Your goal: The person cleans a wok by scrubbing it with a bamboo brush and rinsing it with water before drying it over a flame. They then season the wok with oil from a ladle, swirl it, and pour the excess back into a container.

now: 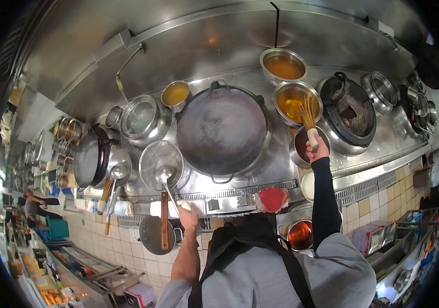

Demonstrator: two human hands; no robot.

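My right hand (319, 148) is closed around the pale wrapped handle of a bamboo wok brush (309, 112). The bristles point away from me, in front of the right part of a metal bowl of yellow liquid (285, 108). My left hand (188, 217) grips the end of a metal ladle (173, 195), with something white at the fingers. The ladle's bowl overlaps a round wire strainer (150, 159) whose wooden handle (164, 226) hangs toward me. Between my hands, farther off, sits a big wok (222, 126), its dark surface showing no food.
Another wok (88, 161) sits at left, beside a second ladle (120, 172) and another brush (105, 195). A blackened burner (350, 110) is at right. Bowls of amber liquid (284, 65) and yellow liquid (175, 93) stand behind. A red cloth (272, 199) lies on the front edge.
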